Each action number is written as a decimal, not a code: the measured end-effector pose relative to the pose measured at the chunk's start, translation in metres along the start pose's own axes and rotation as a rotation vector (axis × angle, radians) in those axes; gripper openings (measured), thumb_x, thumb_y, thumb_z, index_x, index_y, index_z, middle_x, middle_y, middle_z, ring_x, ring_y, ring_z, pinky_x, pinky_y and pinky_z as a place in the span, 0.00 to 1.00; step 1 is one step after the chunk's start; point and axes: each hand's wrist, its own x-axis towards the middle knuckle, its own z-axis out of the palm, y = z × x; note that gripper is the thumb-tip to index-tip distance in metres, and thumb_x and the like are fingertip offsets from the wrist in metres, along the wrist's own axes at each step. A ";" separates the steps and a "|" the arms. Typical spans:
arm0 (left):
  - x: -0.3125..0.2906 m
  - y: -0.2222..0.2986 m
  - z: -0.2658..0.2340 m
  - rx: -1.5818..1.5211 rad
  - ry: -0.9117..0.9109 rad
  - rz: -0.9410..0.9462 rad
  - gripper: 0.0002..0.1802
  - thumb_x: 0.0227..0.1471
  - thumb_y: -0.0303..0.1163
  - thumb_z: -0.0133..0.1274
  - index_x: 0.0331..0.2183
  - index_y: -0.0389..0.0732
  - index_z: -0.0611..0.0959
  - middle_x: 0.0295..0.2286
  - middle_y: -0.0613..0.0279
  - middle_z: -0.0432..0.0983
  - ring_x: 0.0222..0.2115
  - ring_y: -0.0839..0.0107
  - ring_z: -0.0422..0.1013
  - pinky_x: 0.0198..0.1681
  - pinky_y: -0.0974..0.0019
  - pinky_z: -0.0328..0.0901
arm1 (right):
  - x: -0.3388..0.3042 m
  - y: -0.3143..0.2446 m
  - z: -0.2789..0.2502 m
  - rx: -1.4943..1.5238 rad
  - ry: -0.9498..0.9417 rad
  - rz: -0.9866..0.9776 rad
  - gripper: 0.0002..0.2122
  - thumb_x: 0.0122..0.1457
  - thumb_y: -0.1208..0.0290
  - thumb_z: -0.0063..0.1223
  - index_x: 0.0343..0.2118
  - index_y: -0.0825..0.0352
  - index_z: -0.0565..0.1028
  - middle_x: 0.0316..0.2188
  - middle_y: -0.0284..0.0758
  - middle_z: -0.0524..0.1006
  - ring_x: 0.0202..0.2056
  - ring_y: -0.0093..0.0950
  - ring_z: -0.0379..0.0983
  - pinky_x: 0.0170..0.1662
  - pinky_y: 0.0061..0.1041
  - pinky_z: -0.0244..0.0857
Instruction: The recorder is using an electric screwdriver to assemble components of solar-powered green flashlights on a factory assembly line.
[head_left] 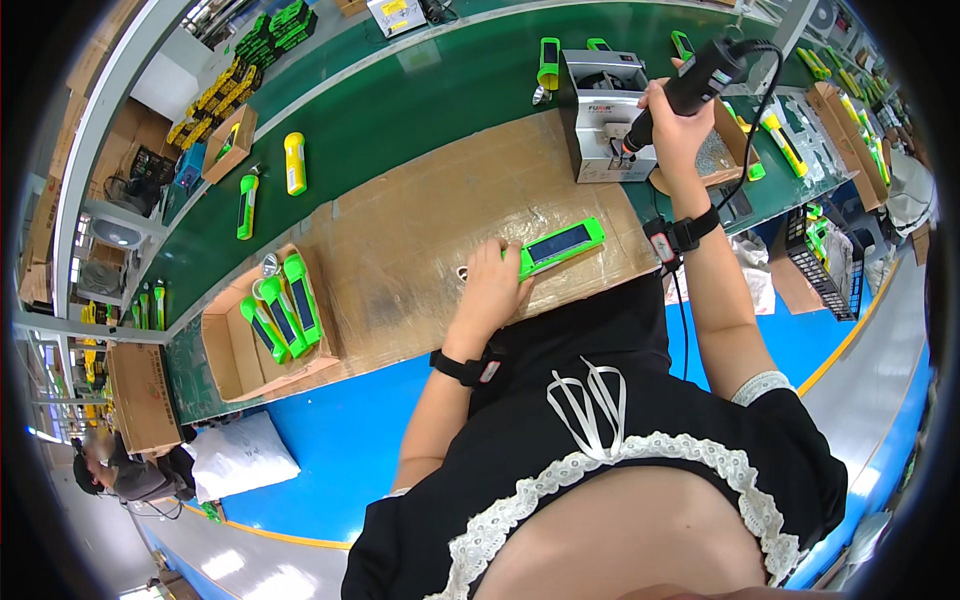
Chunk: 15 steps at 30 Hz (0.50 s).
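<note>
My left hand [492,288] is closed around the near end of a green flashlight [562,246] with a dark solar panel on its upper side. The flashlight lies on a cardboard sheet [400,235] on the bench. In my right hand [682,138] is a black electric screwdriver [704,80], gripped and tilted down to the left. Its tip is at the front of a grey box-shaped screw feeder [592,160]; whether it touches cannot be seen. A cord runs from the screwdriver's upper end past my right wrist.
An open cardboard box [225,350] at the left holds several green flashlights. On the green conveyor [350,130] beyond lie a yellow flashlight [295,164] and a green one [247,207]. Right of the feeder stands a small carton [735,150]. A person [140,465] is at far left.
</note>
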 end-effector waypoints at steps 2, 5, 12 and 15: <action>0.001 0.003 0.003 -0.024 -0.008 0.003 0.29 0.37 0.30 0.60 0.44 0.35 0.71 0.38 0.48 0.66 0.41 0.52 0.63 0.44 0.56 0.58 | 0.004 0.008 0.002 -0.078 -0.039 0.003 0.18 0.49 0.82 0.53 0.44 0.74 0.65 0.20 0.33 0.73 0.22 0.22 0.71 0.28 0.20 0.66; -0.001 0.006 0.004 -0.010 -0.050 -0.011 0.30 0.37 0.28 0.58 0.46 0.36 0.69 0.40 0.46 0.65 0.41 0.50 0.63 0.44 0.55 0.58 | 0.018 0.003 0.005 -0.142 -0.147 0.108 0.16 0.47 0.81 0.52 0.42 0.73 0.68 0.18 0.33 0.72 0.20 0.22 0.71 0.27 0.20 0.65; -0.003 0.007 0.008 0.087 -0.096 -0.056 0.34 0.34 0.28 0.59 0.48 0.38 0.68 0.41 0.47 0.64 0.42 0.50 0.63 0.43 0.55 0.57 | -0.033 -0.026 0.003 0.106 -0.304 0.341 0.18 0.47 0.80 0.51 0.43 0.73 0.65 0.17 0.35 0.69 0.20 0.25 0.68 0.27 0.24 0.64; -0.005 0.013 0.002 0.018 -0.023 -0.069 0.35 0.34 0.30 0.62 0.47 0.38 0.68 0.41 0.48 0.64 0.41 0.51 0.64 0.43 0.55 0.57 | -0.074 -0.048 0.014 0.310 -0.302 0.334 0.19 0.48 0.81 0.48 0.45 0.72 0.60 0.19 0.37 0.68 0.22 0.28 0.68 0.30 0.27 0.65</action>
